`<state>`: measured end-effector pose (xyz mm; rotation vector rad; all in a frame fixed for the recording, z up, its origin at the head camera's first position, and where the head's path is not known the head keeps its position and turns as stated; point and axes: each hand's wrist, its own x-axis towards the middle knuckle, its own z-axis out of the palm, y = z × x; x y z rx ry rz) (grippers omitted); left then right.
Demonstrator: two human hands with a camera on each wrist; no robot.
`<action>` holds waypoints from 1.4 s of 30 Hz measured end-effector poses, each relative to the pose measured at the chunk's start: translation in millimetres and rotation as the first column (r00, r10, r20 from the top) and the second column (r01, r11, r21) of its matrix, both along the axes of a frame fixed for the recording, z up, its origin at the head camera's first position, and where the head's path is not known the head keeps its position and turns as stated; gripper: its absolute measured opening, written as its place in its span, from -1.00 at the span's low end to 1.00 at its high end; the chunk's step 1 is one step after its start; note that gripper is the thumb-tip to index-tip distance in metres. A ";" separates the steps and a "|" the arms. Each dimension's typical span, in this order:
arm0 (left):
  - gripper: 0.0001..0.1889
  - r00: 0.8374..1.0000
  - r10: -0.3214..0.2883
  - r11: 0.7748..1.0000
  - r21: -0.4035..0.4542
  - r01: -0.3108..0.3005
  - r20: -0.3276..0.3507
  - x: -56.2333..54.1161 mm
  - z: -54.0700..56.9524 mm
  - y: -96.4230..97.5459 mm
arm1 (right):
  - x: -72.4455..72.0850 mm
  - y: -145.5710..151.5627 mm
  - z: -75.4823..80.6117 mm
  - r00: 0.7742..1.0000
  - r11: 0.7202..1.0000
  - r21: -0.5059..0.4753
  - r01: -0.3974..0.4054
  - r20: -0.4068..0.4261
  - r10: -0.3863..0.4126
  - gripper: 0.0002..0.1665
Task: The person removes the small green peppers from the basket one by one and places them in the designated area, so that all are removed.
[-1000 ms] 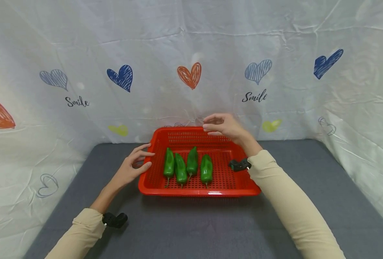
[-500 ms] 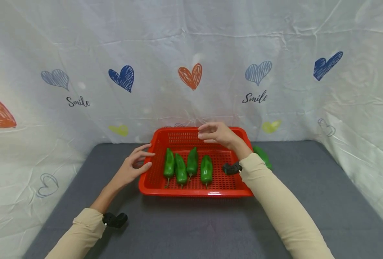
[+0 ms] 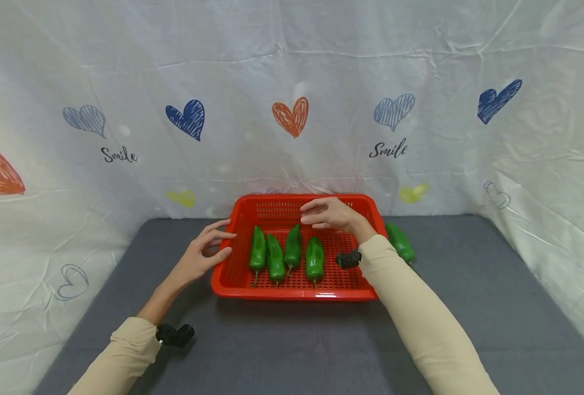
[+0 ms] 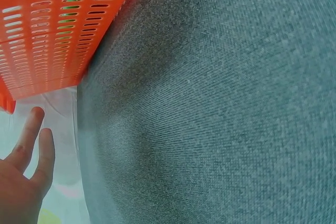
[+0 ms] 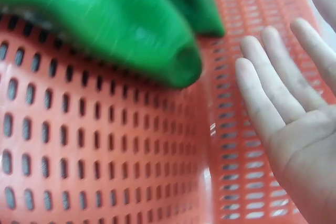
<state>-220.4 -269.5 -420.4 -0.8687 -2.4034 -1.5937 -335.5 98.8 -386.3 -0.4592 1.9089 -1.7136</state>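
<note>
Several green peppers (image 3: 293,247) lie side by side in a red perforated plastic basket (image 3: 302,294) in the head view. My left hand (image 3: 200,258) is at the basket's left rim with fingers spread; whether they press on it I cannot tell. Over the back right of the basket hovers my right hand (image 3: 333,214), fingers extended and holding nothing. In the right wrist view, that hand (image 5: 302,124) is apart from the nearest pepper (image 5: 131,30). Another green pepper (image 3: 399,242) rests outside the basket, on its right, partly covered by the right sleeve.
The basket stands at the back of a table with a dark grey cloth (image 3: 282,351). Behind it hangs a white curtain (image 3: 237,142) printed with hearts and "Smile". Each wrist wears a black camera band (image 3: 175,336).
My right hand has moved left and down over the basket. The pepper right of the basket, hidden behind my arm at first, has come into view. My left hand has stayed in place.
</note>
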 end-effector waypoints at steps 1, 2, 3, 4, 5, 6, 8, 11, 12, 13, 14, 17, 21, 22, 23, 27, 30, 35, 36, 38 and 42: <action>-0.63 1.000 -0.002 1.000 0.002 0.002 -0.002 0.0 0.0 0.0 | -1.1 0.5 -2.8 1.000 1.000 0.010 -0.006 0.004 0.006 -0.42; -0.63 1.000 -0.004 1.000 0.003 0.004 -0.006 0.0 -0.2 -0.2 | -2.2 1.2 -5.7 1.000 1.000 0.020 -0.015 0.007 0.015 -0.42; -0.63 1.000 -0.006 1.000 0.005 0.006 -0.008 -0.1 -0.3 -0.4 | -3.0 1.8 -8.4 1.000 0.999 0.031 -0.023 0.009 0.023 -0.42; -0.63 1.000 -0.008 1.000 0.006 0.008 -0.011 -0.1 -0.4 -0.4 | -3.7 2.4 -11.0 1.000 0.999 0.040 -0.029 0.011 0.029 -0.43; -0.63 1.000 -0.009 1.000 0.007 0.009 -0.012 -0.1 -0.5 -0.4 | -3.9 2.8 -13.1 0.999 0.998 0.049 -0.035 0.012 0.034 -0.43; -0.63 1.000 -0.009 1.000 0.007 0.009 -0.012 -0.2 -0.7 -0.4 | -4.0 3.2 -14.8 0.999 0.998 0.060 -0.037 0.013 0.037 -0.43; -0.63 1.000 -0.006 1.000 0.005 0.006 -0.009 -0.1 -0.6 -0.2 | -3.4 3.5 -17.4 0.999 0.996 0.084 -0.043 0.009 0.042 -0.44; -0.63 1.000 0.005 1.000 -0.002 -0.005 -0.003 0.1 -0.6 0.3 | -0.6 3.5 -18.7 0.999 0.990 0.131 -0.046 0.008 0.046 -0.44; -0.63 1.000 0.008 1.000 -0.004 -0.008 -0.002 0.2 -0.7 0.4 | 0.1 3.5 -19.4 0.999 0.988 0.145 -0.047 0.007 0.046 -0.44; -0.63 1.000 0.010 1.000 -0.007 -0.010 -0.003 0.4 -0.6 0.5 | 0.4 3.5 -20.2 0.999 0.986 0.158 -0.049 0.005 0.049 -0.44; -0.63 1.000 0.012 1.000 -0.008 -0.012 -0.002 0.5 -0.8 0.6 | 0.7 3.6 -20.8 0.999 0.984 0.172 -0.052 0.001 0.053 -0.45; -0.63 1.000 0.009 1.000 -0.011 -0.009 -0.006 0.6 -0.6 0.5 | 0.0 4.1 -24.0 0.998 0.978 0.200 -0.059 -0.006 0.061 -0.46; -0.63 1.000 0.008 1.000 -0.010 -0.008 0.000 0.1 -0.6 0.5 | -1.0 4.6 -26.9 0.996 0.971 0.225 -0.077 -0.018 0.083 -0.49; -0.63 1.000 0.009 1.000 -0.010 -0.009 0.000 0.0 -0.8 0.4 | -1.1 4.7 -27.4 0.996 0.970 0.227 -0.082 -0.022 0.090 -0.49; -0.63 1.000 0.008 1.000 -0.009 -0.008 -0.001 0.0 -0.8 0.5 | -1.3 4.7 -27.8 0.995 0.970 0.228 -0.087 -0.023 0.095 -0.50; -0.63 1.000 0.009 1.000 -0.013 -0.009 -0.003 0.2 -0.9 0.7 | -1.1 4.4 -28.3 0.994 0.970 0.220 -0.100 -0.019 0.107 -0.52; -0.63 1.000 0.010 1.000 -0.015 -0.010 0.000 0.6 -0.3 0.8 | -0.2 4.0 -27.3 0.993 0.970 0.216 -0.111 -0.021 0.118 -0.52; -0.63 1.000 0.005 1.000 -0.012 -0.005 0.002 1.4 1.5 1.1 | 0.2 3.6 -25.8 0.991 0.971 0.205 -0.126 -0.009 0.130 -0.50; -0.63 1.000 0.005 1.000 -0.012 -0.005 0.002 1.6 1.7 1.2 | 0.0 3.7 -25.5 0.991 0.971 0.200 -0.129 -0.004 0.132 -0.49; -0.63 1.000 0.002 1.000 -0.010 -0.002 0.002 1.8 2.1 1.5 | -0.3 3.6 -24.9 0.991 0.973 0.187 -0.133 0.007 0.134 -0.48; -0.63 1.000 -0.005 1.000 -0.005 0.005 -0.005 1.2 1.2 1.4 | -0.7 3.6 -23.9 0.991 0.978 0.159 -0.136 0.026 0.134 -0.47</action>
